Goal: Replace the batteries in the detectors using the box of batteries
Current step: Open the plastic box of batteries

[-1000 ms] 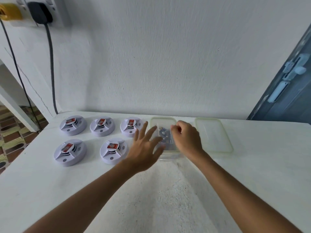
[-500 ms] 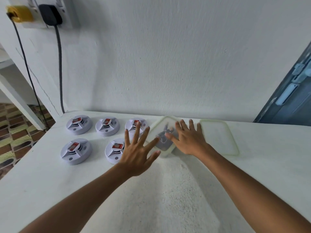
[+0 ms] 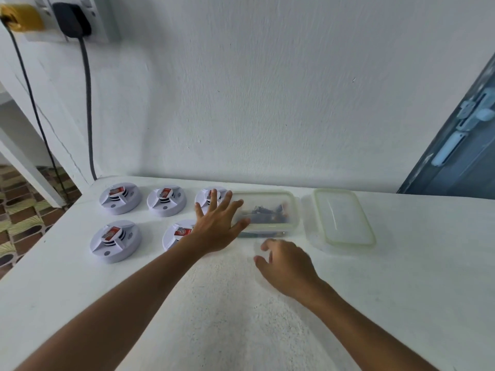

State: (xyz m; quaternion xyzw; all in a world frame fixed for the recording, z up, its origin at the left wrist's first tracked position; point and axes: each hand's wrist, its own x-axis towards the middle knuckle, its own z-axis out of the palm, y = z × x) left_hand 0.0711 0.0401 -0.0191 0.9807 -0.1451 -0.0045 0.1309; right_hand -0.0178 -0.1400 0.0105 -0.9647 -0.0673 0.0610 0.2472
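Note:
Several round white detectors lie on the white table in two rows, each showing a red battery: back left (image 3: 120,197), back middle (image 3: 166,200), front left (image 3: 115,240). My left hand (image 3: 218,223) partly covers two more. A clear plastic box of batteries (image 3: 267,214) stands flat at the back. My left hand is spread open, its fingertips at the box's left side. My right hand (image 3: 286,266) hovers just in front of the box with its fingers loosely curled; I see nothing in it.
The box's lid (image 3: 344,216) lies to its right on the table (image 3: 241,303). A white wall stands close behind. A black cable (image 3: 88,103) hangs from a socket at the upper left. A blue door (image 3: 460,145) is at the right. The table's left edge drops to a patterned floor (image 3: 21,210).
The box, tilted up by my right hand half a second ago, now lies flat. My right hand has pulled back toward me. My left hand has moved forward to the box's left side.

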